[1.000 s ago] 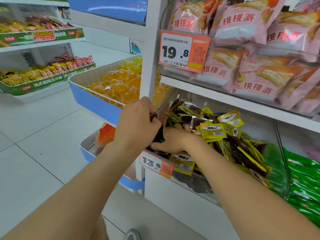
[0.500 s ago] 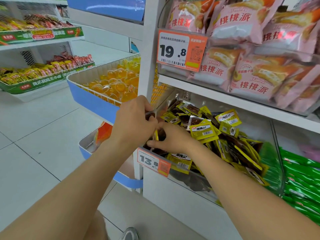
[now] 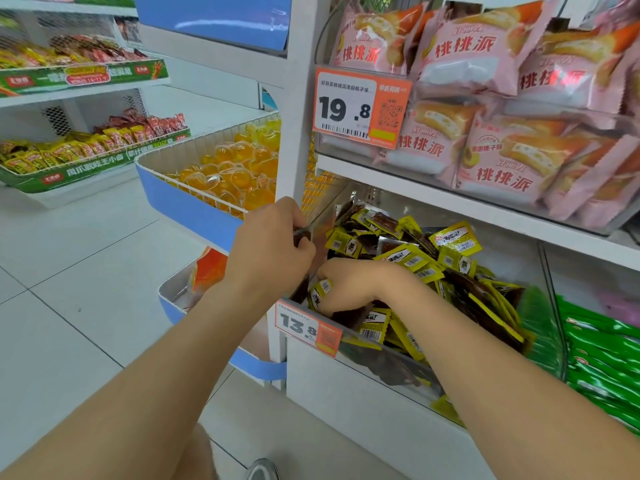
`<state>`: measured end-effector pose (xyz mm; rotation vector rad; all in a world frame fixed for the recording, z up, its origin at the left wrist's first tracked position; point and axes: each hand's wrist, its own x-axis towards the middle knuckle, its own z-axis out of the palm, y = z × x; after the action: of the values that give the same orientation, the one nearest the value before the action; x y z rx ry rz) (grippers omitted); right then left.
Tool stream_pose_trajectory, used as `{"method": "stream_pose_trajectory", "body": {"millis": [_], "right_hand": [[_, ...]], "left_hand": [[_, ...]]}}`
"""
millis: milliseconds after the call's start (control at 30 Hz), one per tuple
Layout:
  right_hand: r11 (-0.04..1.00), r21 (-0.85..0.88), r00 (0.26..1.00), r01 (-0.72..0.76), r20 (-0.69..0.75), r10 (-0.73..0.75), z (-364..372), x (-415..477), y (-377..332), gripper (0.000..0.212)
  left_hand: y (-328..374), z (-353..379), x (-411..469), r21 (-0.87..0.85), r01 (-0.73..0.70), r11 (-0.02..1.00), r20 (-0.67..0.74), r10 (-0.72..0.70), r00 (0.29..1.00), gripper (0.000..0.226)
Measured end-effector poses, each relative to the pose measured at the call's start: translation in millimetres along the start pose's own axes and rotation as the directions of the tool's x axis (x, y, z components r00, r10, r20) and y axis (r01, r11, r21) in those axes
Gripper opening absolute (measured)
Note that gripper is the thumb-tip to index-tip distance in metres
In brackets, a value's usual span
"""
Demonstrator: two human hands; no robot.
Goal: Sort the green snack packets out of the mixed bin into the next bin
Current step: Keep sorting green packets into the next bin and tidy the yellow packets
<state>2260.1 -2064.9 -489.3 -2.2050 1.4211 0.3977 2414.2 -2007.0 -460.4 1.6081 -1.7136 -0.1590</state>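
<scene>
A person's two bare arms reach into a shop shelf, seen from the head camera. At the centre of the view sits the mixed bin [image 3: 398, 375], a clear-fronted tray heaped with yellow-green and dark brown snack packets. The left hand [image 3: 273, 247] hovers at the bin's 9 o'clock end, fingers curled, pinching a dark brown packet [image 3: 304, 237]. The right hand [image 3: 346, 285] lies just beside it at 4 o'clock, fingers curled down around a yellow-green packet [image 3: 320, 292] near the bin's front edge. An orange price tag [image 3: 304, 327] (reading 13.8) hangs below that hand. The next bin [image 3: 585, 278], at 3 o'clock, holds bright green packets [image 3: 606, 358]. Pink cake bags [image 3: 485, 64] fill the shelf at 1 o'clock.
</scene>
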Motion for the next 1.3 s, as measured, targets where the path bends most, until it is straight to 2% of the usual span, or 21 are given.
{"method": "stream_pose_trajectory", "body": {"millis": [133,267,500,767,967,1033,1100,1200,1300], "right_hand": [[0.997,-0.080,0.999,0.007,0.042,-0.004,-3,1,0,0.058],[0.992,-0.107,0.993,0.074,0.104,-0.062,-13,-5,-5,0.082],[0.991,-0.102,0.996,0.082,0.050,-0.078,-8,-16,0,0.106],[0.984,-0.007,0.983,0.178,-0.047,-0.178,-6,-40,1,0.093],[0.977,0.131,0.974,0.166,-0.177,-0.141,-7,-52,21,0.088],[0.957,0.196,0.952,0.212,-0.263,-0.157,-6,-58,27,0.083],[0.922,0.295,0.919,0.252,-0.372,-0.132,-6,-66,30,0.068],[0.885,0.349,0.806,0.307,-0.590,-0.046,-8,-73,38,0.056],[0.856,0.435,0.701,0.280,-0.702,0.128,-13,-80,52,0.055]], "left_hand": [[1,0,0,0.007,-0.008,1.000,0.002,0.008,1.000,0.013],[3,2,-1,0.029,-0.014,0.999,0.004,0.014,1.000,0.014],[3,1,-2,0.023,-0.031,0.999,0.011,0.031,0.999,0.015],[8,0,-3,0.044,-0.011,0.999,0.027,0.010,1.000,0.016],[12,1,-6,0.051,-0.007,0.999,0.009,0.007,1.000,0.019],[14,0,-6,0.029,-0.023,0.999,0.001,0.023,1.000,0.019],[16,-1,-7,-0.002,-0.034,0.999,0.005,0.034,0.999,0.018],[18,0,-8,-0.017,-0.077,0.997,0.016,0.077,0.997,0.016],[23,2,-9,-0.034,-0.135,0.990,0.008,0.135,0.991,0.013]]}}
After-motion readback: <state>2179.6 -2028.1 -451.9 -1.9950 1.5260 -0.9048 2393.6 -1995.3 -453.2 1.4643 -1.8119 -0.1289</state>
